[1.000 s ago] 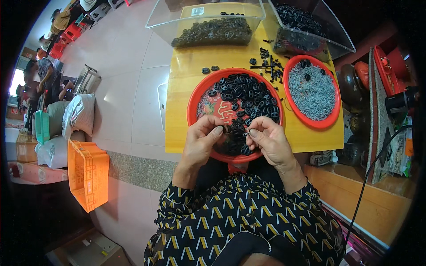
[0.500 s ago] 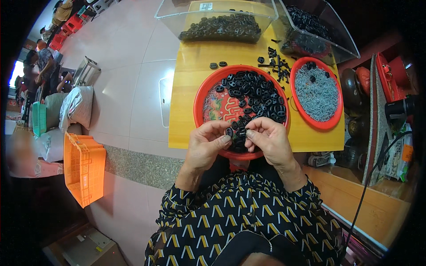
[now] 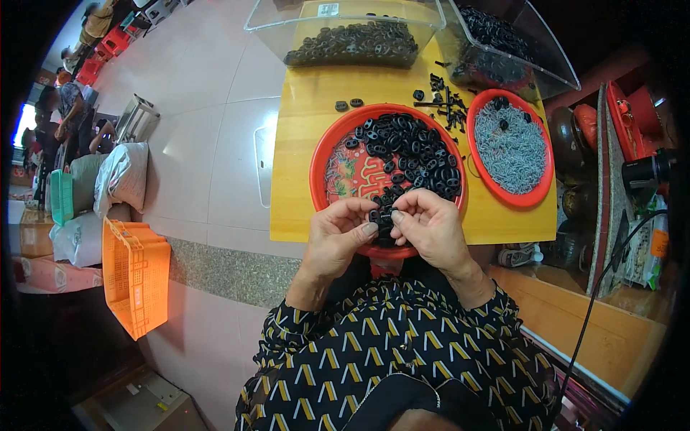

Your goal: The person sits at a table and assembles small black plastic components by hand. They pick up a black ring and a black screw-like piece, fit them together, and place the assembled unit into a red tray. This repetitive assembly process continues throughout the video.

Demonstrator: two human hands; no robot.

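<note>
In the left grip [image 3: 335, 235], a black piece [image 3: 374, 216] is being pinched; anything in the narrow right grip [image 3: 433, 224] is being hidden.

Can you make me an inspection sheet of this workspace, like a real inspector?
Surface: yellow tabletop, two clear bins at its far side.
Parts: black two-hole oval pieces heaped in a round red tray; silvery screws in an oval red tray.
Clutter: black bolts loose beside the trays.
Left hand: pinches a black piece.
Right hand: fingertips together; what's held is too small to tell.
Cables: black cable, right of the table.
Surroundings: orange crate, white sacks, people at left.
</note>
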